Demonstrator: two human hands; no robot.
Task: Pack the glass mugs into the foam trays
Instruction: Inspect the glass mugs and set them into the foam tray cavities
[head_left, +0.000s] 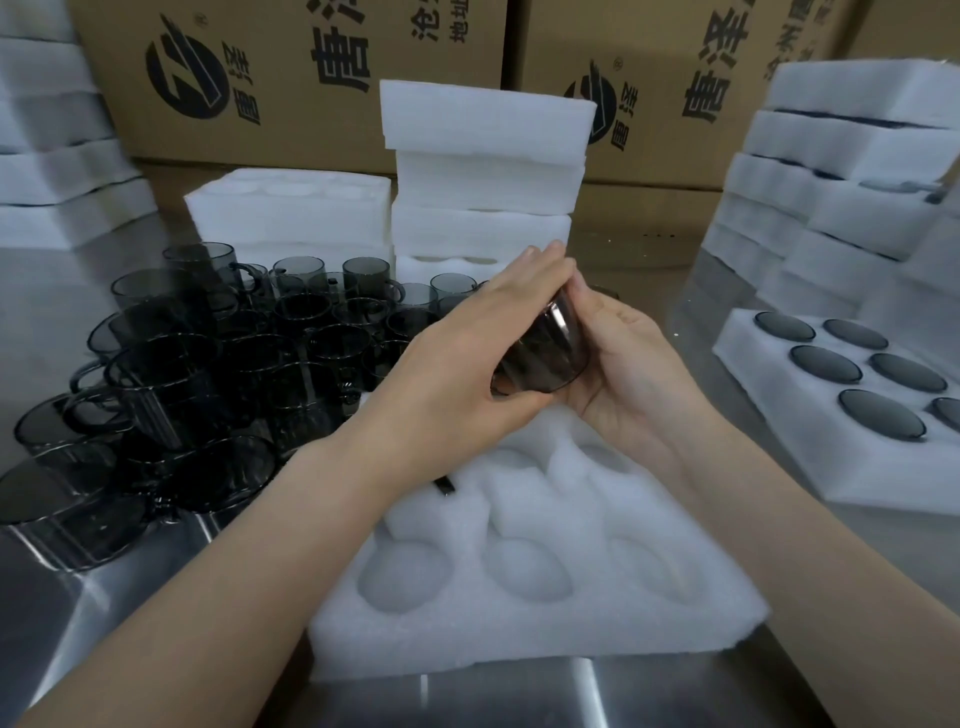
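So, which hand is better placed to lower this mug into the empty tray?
Probably left: the left hand wraps the mug from above, over the tray; the right hand only cups its side.

Between the fingers (535, 265), the mug (545, 348) is showing smoky grey-brown with faint lengthwise streaks. Below the fingers, the foam tray (519, 618) is showing white. Left of them, the crowded mugs (208, 374) are looking dark translucent grey. Beyond the fingers, the cardboard boxes (291, 104) are showing tan with black characters. Right of them, the filled tray (769, 400) is displaying grey ovals on white.
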